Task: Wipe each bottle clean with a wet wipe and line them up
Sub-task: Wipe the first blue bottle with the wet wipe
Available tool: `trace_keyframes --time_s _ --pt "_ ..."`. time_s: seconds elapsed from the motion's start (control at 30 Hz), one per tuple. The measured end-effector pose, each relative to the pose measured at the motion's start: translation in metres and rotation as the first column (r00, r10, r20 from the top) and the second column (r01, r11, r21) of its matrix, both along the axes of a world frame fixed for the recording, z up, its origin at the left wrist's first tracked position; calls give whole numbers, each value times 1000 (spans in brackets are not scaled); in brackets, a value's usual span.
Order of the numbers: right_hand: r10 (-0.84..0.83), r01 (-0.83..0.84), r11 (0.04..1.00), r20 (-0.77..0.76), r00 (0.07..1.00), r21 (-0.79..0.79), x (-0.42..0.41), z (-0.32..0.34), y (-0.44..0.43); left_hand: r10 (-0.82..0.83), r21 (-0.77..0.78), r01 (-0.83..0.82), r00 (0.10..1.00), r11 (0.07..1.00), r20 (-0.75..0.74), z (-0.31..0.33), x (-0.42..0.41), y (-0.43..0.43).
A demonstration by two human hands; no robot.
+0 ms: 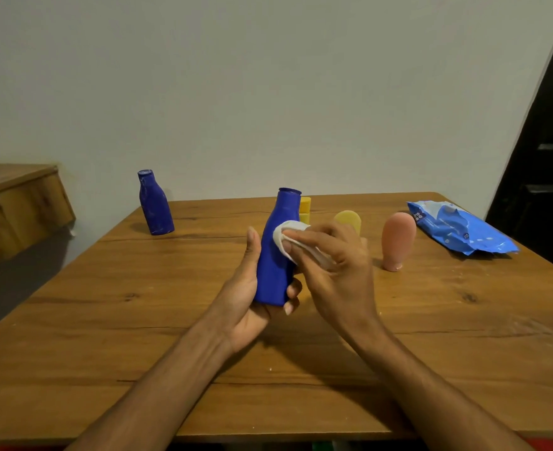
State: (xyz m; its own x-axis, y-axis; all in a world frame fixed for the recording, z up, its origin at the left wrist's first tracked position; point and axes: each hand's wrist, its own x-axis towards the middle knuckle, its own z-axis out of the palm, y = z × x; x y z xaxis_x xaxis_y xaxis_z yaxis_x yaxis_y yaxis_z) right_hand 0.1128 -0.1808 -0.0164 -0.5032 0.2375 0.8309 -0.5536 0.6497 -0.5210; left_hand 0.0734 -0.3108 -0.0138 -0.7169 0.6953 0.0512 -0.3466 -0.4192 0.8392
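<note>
A blue bottle [276, 255] was gripped upright above the surface [106, 320] by the left hand [249, 294], fingers curled round its base. A white wet wipe [289, 234] was pressed against its shoulder, pinched in the right hand [336, 271].

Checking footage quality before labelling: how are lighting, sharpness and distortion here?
Head view: dim, even light, soft shadows on the table, no glare; the held blue bottle is sharp, the wipe slightly soft; wide-angle distortion tilts the far blue bottle and dark door outward.
</note>
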Motion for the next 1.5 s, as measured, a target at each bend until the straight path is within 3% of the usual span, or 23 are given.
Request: trace_keyframes --time_s 0.07,0.17,0.23,0.37,0.53,0.67,0.87,1.07,1.23,1.37,1.5 --pt "-40 38 998 -45 998 -40 -1 2 3 2 -54 -4 999 999 -42 0 2 1" --pt "-82 87 995 -89 993 54 1 0 4 38 -81 -44 997 996 -73 0 4 2" --pt "-79 89 989 -84 993 116 1 -3 4 74 -84 -82 994 993 -85 -1 3 3" --pt "-91 97 991 -63 994 87 0 -1 7 115 -125 -126 989 984 -90 -1 2 4" --pt "-91 67 933 52 994 355 7 -3 0 199 -67 -196 979 978 50 -1 -2 3" --pt "-101 91 963 26 995 252 5 -2 0 183 -50 -180 981 982 62 -1 -1 3" --pt "61 -82 933 71 996 351 6 -3 -2 176 -9 -179 955 984 238 2 -5 -1" --pt "54 -60 996 106 993 58 1 -5 -2 197 28 -210 950 977 244 6 -2 -1" --pt "132 -145 981 107 985 130 5 -2 -4 151 73 -180 944 981 294 11 -2 -5" --pt "229 -248 954 124 965 170 6 2 -6 82 93 -108 965 990 250 17 -6 -10" --pt "304 -331 930 170 937 162 7 2 -6 90 187 -139 964 972 250 22 -8 -14"
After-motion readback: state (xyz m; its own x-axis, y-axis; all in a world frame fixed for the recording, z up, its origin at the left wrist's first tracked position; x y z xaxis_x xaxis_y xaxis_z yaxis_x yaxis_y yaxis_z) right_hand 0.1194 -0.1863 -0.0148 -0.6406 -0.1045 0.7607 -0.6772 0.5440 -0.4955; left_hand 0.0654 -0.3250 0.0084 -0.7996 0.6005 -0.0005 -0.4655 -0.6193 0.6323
